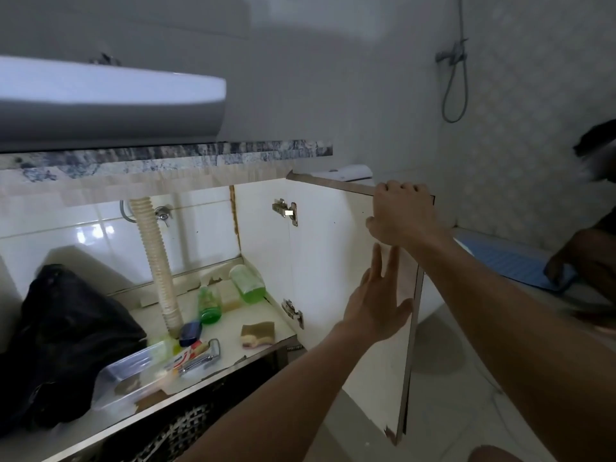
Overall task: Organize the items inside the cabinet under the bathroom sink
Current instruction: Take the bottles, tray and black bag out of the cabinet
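The cabinet door [333, 248] under the sink stands swung open to the right. My right hand [405, 213] grips its top outer corner, fingers curled over the edge. My left hand [378, 300] lies flat with straight fingers against the door's inner face near the outer edge. On the cabinet floor [230, 341] lie two green bottles [210, 305] [248, 283], a sponge [258, 333], a blue soap case [190, 332], a toothpaste tube [186, 356] and a clear plastic box [130, 375].
A black bag [66, 341] fills the cabinet's left side. The ribbed drain hose [160, 265] runs down the middle. The sink basin [110, 98] overhangs above. A blue mat [513, 261] and another person's arm [586, 255] are at the right.
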